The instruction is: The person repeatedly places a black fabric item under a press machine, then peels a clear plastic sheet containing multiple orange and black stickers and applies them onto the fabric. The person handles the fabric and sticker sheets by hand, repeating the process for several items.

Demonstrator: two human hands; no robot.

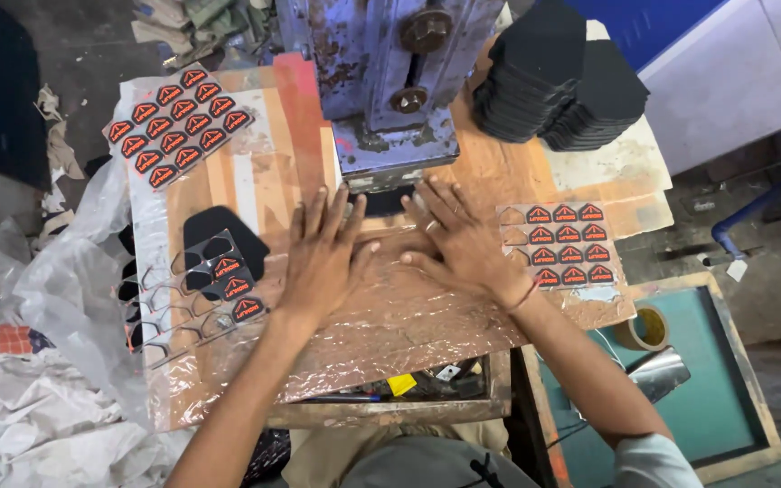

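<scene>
My left hand and my right hand lie flat, fingers spread, on a wrinkled clear plastic sheet over the wooden workbench. Both hands hold nothing. Their fingertips point at the foot of a blue, rusty press machine, where a black piece sits under the head. Right of my right hand lies a sheet of red-and-black stickers. Left of my left hand lies a partly used sticker sheet on a black foam piece.
Another sticker sheet lies at the bench's far left. Stacks of black foam pieces stand at the back right. A tape roll rests on a green tray. Crumpled plastic and paper pile at the left. Small tools fill a drawer.
</scene>
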